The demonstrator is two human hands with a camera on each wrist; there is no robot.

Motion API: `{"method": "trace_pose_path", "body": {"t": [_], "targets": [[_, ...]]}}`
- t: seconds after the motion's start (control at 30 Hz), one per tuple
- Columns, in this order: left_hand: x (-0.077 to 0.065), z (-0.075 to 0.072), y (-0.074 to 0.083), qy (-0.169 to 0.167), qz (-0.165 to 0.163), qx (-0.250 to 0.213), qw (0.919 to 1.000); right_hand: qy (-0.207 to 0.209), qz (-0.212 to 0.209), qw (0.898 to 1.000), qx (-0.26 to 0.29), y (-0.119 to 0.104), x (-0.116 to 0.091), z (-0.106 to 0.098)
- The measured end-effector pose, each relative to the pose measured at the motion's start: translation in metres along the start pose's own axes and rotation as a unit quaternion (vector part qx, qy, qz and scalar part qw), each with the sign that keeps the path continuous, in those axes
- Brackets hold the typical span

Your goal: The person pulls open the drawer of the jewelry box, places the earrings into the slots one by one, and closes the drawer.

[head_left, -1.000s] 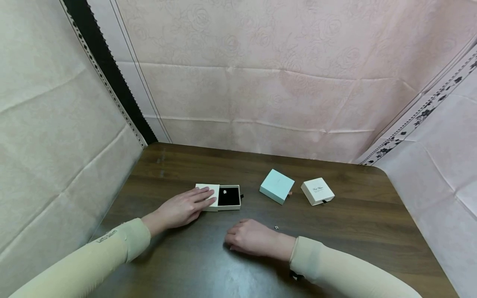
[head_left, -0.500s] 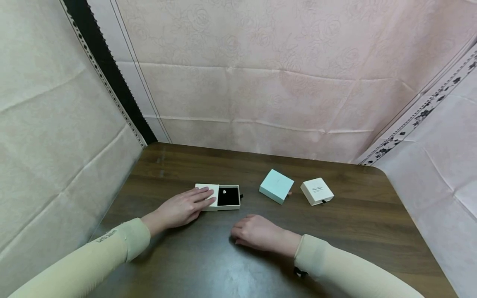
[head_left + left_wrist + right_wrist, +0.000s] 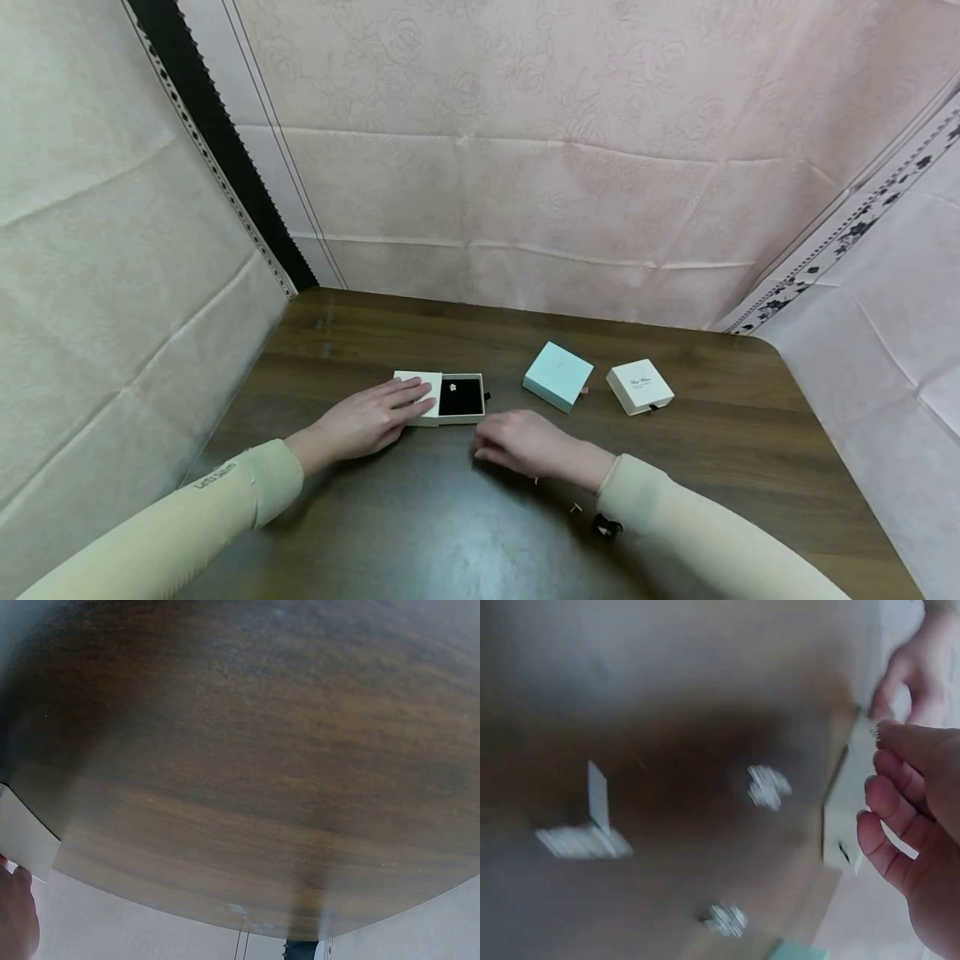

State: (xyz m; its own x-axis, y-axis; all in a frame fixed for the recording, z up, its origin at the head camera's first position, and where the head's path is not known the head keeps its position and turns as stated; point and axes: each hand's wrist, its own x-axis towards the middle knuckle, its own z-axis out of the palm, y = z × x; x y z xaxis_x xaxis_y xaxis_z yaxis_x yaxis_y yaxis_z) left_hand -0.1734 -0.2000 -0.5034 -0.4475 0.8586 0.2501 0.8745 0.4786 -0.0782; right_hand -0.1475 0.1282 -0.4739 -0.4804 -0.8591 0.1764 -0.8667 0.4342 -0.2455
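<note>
My left hand (image 3: 369,417) lies with extended fingers over the white sleeve (image 3: 411,376) of a small jewellery box. The box's drawer is pulled out to the right, showing a black pad (image 3: 462,402) with one flower-shaped stud earring (image 3: 453,387) on it. Just off the drawer's near right corner is my right hand (image 3: 525,442). In the right wrist view its thumb and forefinger pinch a tiny silvery stud earring (image 3: 876,733), mostly hidden by the fingertips. Below that hand, blurred, are two flower-shaped studs (image 3: 769,787) and a third stud (image 3: 585,841) with its post up.
A closed pale-blue box (image 3: 557,377) and a closed white box (image 3: 640,387) with black lettering stand behind and right of the right hand. The brown wooden table (image 3: 390,333) meets pale cloth hangings (image 3: 495,200) at its back and sides.
The right hand has moved away from me and slightly right, closer to the drawer. Small studs on the table have come into view beside its wrist. The left hand and boxes look unchanged.
</note>
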Motion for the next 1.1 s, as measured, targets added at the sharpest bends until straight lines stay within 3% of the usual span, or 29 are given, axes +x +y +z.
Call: {"method": "trace_pose_path", "body": {"t": [0.17,0.3,0.63,1.1], "targets": [[-0.002,0.000,0.000,-0.011,-0.007,0.002,0.9999,0.016,0.050,0.998,0.040,0.018,0.016,-0.020],[-0.002,0.000,0.001,-0.005,-0.005,0.005,1.0000,0.023,0.066,0.996,0.046,0.034,0.030,-0.028],[-0.001,-0.002,0.002,-0.003,-0.004,0.007,1.0000,-0.009,0.084,0.996,0.036,0.056,0.052,-0.024],[-0.002,0.000,0.001,0.012,0.007,0.006,0.9999,-0.064,0.095,0.993,0.015,0.064,0.071,-0.017]]}}
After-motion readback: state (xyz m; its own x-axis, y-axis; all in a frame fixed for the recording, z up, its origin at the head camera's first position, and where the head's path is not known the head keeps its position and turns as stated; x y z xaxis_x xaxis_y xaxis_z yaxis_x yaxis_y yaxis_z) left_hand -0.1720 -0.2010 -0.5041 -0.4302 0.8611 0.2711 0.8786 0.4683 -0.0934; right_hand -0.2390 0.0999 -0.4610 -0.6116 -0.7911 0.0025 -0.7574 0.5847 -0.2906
